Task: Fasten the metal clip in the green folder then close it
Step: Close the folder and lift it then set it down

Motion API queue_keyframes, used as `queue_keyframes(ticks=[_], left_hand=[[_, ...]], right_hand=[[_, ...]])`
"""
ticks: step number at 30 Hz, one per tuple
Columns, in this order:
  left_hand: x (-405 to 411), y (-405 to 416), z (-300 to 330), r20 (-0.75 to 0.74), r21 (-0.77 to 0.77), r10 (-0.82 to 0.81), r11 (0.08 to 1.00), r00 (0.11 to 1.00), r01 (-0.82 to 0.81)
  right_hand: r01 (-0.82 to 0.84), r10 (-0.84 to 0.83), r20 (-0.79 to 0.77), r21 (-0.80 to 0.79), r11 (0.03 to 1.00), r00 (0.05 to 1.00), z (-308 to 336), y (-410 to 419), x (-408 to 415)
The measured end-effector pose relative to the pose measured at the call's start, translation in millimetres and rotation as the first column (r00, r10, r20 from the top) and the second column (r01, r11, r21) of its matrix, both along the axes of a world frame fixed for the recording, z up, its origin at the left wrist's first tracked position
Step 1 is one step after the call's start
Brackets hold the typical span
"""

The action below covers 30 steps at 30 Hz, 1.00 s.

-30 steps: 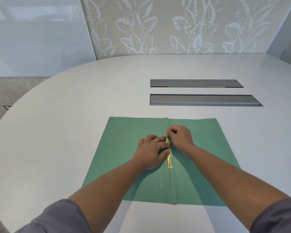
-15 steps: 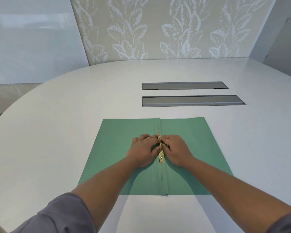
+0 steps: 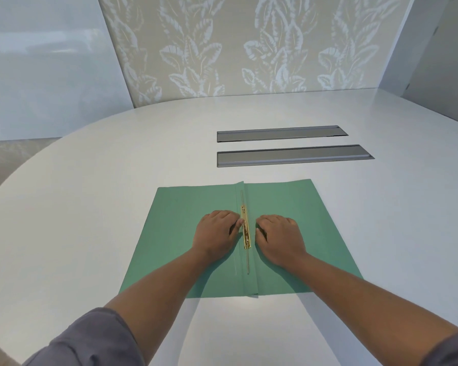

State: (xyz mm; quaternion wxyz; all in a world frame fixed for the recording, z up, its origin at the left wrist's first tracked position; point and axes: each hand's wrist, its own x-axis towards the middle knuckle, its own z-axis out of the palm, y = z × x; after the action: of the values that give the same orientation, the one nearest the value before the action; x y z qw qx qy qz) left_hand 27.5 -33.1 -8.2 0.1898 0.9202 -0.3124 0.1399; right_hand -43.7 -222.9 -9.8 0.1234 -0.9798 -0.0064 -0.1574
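The green folder (image 3: 185, 233) lies open and flat on the white table, its spine running away from me. A gold metal clip (image 3: 245, 228) lies flat along the spine, with thin prongs sticking out at its far and near ends. My left hand (image 3: 217, 233) rests on the left leaf, fingers curled, fingertips touching the clip's left edge. My right hand (image 3: 278, 236) rests on the right leaf with curled fingers, a small gap away from the clip. Neither hand holds anything.
Two grey recessed slots (image 3: 294, 155) are set in the white table (image 3: 90, 233) beyond the folder. The table's curved edge runs along the left. A leaf-patterned wall stands behind.
Both hands have drawn apart from the clip, the right one off it. The clip now lies flat and uncovered along the spine. The head camera has shifted.
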Motion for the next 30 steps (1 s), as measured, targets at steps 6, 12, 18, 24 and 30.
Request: queue_keyframes(ticks=[6, 12, 18, 24, 30], left_hand=[[-0.5, 18.5, 0.5, -0.095, -0.068, 0.18, 0.98, 0.979, -0.187], [12.7, 60.9, -1.6, -0.301, 0.066, 0.485, 0.87, 0.821, -0.489], [20.4, 80.2, 17.0, -0.486, 0.24, 0.658, 0.734, 0.576, -0.636], [26.0, 98.8, 38.8, -0.589, 0.349, 0.702, 0.668, 0.401, -0.657], [35.4, 112.2, 49.5, -0.603, 0.349, 0.727, 0.61, 0.328, -0.711]], right_hand=[[0.064, -0.064, -0.037, -0.001, 0.998, 0.997, 1.0, -5.0, -11.3], [0.024, -0.025, -0.1, -0.012, 1.0, 0.995, -4.5, -4.9, -17.3], [0.036, -0.036, -0.098, -0.003, 0.999, 0.995, -4.9, -2.3, -21.9], [0.053, -0.053, -0.076, -0.006, 0.999, 0.996, -3.1, 0.8, -26.5], [0.048, -0.047, -0.09, 0.004, 0.999, 0.995, -2.3, 0.5, -25.3]])
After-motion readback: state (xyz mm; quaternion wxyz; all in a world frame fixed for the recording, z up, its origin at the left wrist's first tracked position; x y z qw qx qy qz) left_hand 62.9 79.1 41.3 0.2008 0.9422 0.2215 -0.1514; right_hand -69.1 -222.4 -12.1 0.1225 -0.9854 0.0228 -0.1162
